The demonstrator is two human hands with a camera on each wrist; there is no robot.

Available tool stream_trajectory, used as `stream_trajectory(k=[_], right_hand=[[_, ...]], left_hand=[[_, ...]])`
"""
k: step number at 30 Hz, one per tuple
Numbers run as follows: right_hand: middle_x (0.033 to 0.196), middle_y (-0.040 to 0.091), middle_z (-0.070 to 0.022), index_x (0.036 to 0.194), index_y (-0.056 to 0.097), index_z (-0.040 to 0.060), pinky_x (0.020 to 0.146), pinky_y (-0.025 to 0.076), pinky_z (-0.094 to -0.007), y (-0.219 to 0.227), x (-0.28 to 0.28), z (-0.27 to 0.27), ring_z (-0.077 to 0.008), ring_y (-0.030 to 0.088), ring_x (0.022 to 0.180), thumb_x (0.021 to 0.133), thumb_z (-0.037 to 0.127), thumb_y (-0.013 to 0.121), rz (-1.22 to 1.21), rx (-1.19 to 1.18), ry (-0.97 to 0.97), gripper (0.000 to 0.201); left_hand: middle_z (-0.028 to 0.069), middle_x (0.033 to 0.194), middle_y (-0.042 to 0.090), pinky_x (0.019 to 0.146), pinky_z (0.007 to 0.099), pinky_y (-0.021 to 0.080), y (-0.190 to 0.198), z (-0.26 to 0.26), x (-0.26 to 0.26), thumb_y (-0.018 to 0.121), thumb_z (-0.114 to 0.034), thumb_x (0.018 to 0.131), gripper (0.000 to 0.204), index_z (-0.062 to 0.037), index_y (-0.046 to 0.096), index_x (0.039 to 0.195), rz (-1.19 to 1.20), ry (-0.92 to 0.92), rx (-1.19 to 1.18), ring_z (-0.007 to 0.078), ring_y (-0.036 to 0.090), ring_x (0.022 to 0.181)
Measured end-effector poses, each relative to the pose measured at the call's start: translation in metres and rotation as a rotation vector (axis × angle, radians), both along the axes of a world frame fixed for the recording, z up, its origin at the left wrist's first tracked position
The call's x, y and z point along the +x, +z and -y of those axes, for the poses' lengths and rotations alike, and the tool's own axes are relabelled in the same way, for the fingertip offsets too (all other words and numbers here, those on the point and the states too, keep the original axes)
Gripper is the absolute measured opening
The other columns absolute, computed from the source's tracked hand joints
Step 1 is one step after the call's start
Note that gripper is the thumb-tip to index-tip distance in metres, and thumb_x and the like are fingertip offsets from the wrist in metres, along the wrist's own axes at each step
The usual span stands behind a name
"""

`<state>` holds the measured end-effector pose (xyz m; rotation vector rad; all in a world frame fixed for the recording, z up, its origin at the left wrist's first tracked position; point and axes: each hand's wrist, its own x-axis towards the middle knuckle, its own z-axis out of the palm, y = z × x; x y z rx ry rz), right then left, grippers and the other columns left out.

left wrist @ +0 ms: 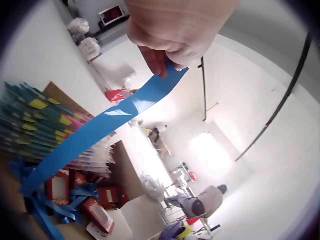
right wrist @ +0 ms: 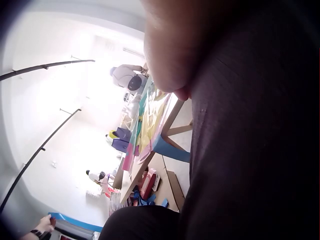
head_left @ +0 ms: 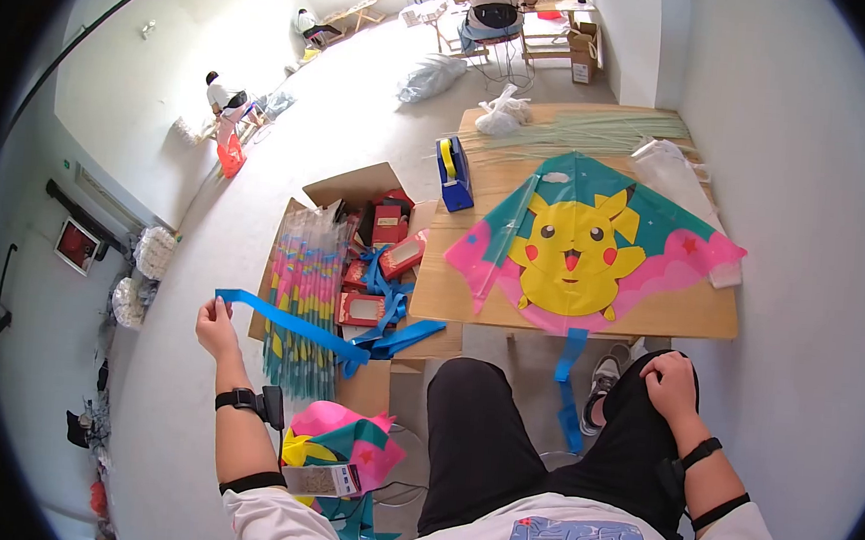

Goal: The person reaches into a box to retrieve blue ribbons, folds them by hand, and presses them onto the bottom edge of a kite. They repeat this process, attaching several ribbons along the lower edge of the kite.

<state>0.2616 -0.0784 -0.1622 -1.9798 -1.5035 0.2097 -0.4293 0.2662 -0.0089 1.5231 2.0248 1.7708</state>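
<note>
Out to the left, my left hand (head_left: 216,329) pinches the end of a blue ribbon (head_left: 293,323). From the fingers the ribbon stretches down to a tangle of blue ribbon at the box of red packets; the left wrist view shows this strip (left wrist: 95,129) taut and flat. My right hand (head_left: 672,383) rests on my right knee and holds nothing. On the wooden table in front of me lies a kite (head_left: 571,255) with a yellow cartoon figure on green and pink. A blue ribbon tail (head_left: 568,395) hangs from its lower edge, over the table's front edge.
A cardboard box (head_left: 358,183) with red packets (head_left: 388,225) and bundled folded kites (head_left: 306,291) stands left of the table (head_left: 690,323). A blue tape dispenser (head_left: 454,174) sits at the table's left edge, thin green sticks (head_left: 593,131) at its back. More kite material (head_left: 350,440) lies beside my left leg.
</note>
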Motion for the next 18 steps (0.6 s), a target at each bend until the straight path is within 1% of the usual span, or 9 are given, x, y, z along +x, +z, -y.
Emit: stream_trajectory(k=[4, 6, 8, 10, 11, 13, 14, 16, 18], right_hand=[[0.076, 0.067, -0.0049, 0.069, 0.068, 0.0092, 0.088, 0.044, -0.0408, -0.002, -0.002, -0.001, -0.0261, 0.061, 0.089, 0.076, 0.007, 0.061, 0.001, 0.001, 0.009, 0.01], [0.077, 0.068, -0.0045, 0.072, 0.069, 0.0097, 0.088, 0.044, -0.0409, -0.007, -0.001, -0.003, -0.0262, 0.061, 0.089, 0.075, 0.007, 0.061, -0.019, 0.005, 0.016, 0.009], [0.078, 0.068, -0.0041, 0.074, 0.07, 0.0101, 0.089, 0.043, -0.041, -0.005, 0.0, 0.002, -0.0264, 0.061, 0.089, 0.075, 0.008, 0.061, -0.038, -0.002, 0.027, 0.009], [0.087, 0.071, -0.0051, 0.093, 0.071, 0.0076, 0.09, 0.047, -0.0387, 0.0, 0.002, 0.0, -0.0226, 0.064, 0.093, 0.079, 0.007, 0.063, -0.072, -0.11, 0.094, 0.017], [0.087, 0.071, -0.0051, 0.093, 0.071, 0.0076, 0.09, 0.047, -0.0387, 0.007, 0.0, -0.003, -0.0226, 0.064, 0.093, 0.079, 0.007, 0.063, -0.066, -0.106, 0.097, 0.017], [0.101, 0.072, -0.0081, 0.114, 0.066, 0.0037, 0.091, 0.051, -0.035, 0.025, -0.011, -0.01, -0.0197, 0.066, 0.099, 0.084, 0.007, 0.064, -0.627, -0.194, 0.193, 0.03], [0.111, 0.069, -0.011, 0.124, 0.06, 0.0007, 0.088, 0.053, -0.0314, 0.032, -0.016, -0.014, -0.0182, 0.066, 0.1, 0.086, 0.007, 0.067, -0.662, -0.18, 0.283, 0.04], [0.13, 0.061, -0.0129, 0.138, 0.051, 0.0037, 0.096, 0.049, -0.0342, 0.05, -0.027, -0.015, -0.0215, 0.063, 0.112, 0.084, 0.012, 0.073, -0.801, -0.2, 0.377, 0.058], [0.15, 0.044, -0.0142, 0.152, 0.033, 0.0062, 0.11, 0.038, -0.0379, 0.103, -0.069, -0.024, -0.0246, 0.048, 0.134, 0.082, 0.02, 0.08, -0.68, 0.101, 0.615, 0.086]], left_hand=[[0.0061, 0.084, 0.071, 0.063, 0.025, 0.056, 0.073, 0.033, 0.059, 0.065, -0.016, 0.097, 0.019, 0.0027, 0.068, 0.097, -0.039, -0.126, 0.043, 0.0112, 0.068, 0.071], [0.0036, 0.083, 0.069, 0.06, 0.023, 0.049, 0.113, 0.058, 0.099, 0.066, -0.012, 0.095, 0.014, 0.0012, 0.068, 0.1, -0.262, -0.321, 0.059, 0.0086, 0.06, 0.065], [0.0035, 0.082, 0.068, 0.06, 0.0228, 0.047, 0.145, 0.096, 0.141, 0.067, -0.008, 0.093, 0.01, -0.0001, 0.069, 0.1, -0.379, -0.406, 0.032, 0.009, 0.058, 0.064], [0.0046, 0.079, 0.067, 0.059, 0.0225, 0.045, 0.174, 0.129, 0.183, 0.068, 0.0, 0.088, 0.011, -0.0023, 0.07, 0.099, -0.605, -0.597, 0.079, 0.01, 0.055, 0.062], [0.0058, 0.078, 0.066, 0.06, 0.0224, 0.045, 0.186, 0.146, 0.202, 0.069, 0.003, 0.085, 0.014, -0.0033, 0.071, 0.097, -0.712, -0.695, 0.144, 0.0107, 0.056, 0.063], [0.0079, 0.078, 0.067, 0.058, 0.0225, 0.044, 0.201, 0.177, 0.239, 0.071, 0.004, 0.082, 0.014, -0.0035, 0.071, 0.094, -0.658, -0.905, 0.17, 0.0112, 0.058, 0.062], [0.008, 0.078, 0.068, 0.058, 0.0233, 0.044, 0.205, 0.191, 0.253, 0.07, 0.006, 0.081, 0.015, -0.0023, 0.071, 0.094, -0.616, -1.005, 0.164, 0.011, 0.059, 0.064], [0.0082, 0.079, 0.069, 0.058, 0.0241, 0.044, 0.21, 0.212, 0.28, 0.07, 0.008, 0.08, 0.017, -0.001, 0.071, 0.094, -0.571, -1.123, 0.165, 0.0108, 0.06, 0.065], [0.0091, 0.081, 0.071, 0.055, 0.0239, 0.044, 0.212, 0.227, 0.308, 0.072, 0.008, 0.079, 0.016, -0.0006, 0.072, 0.092, -0.582, -1.387, 0.191, 0.0116, 0.062, 0.064]])
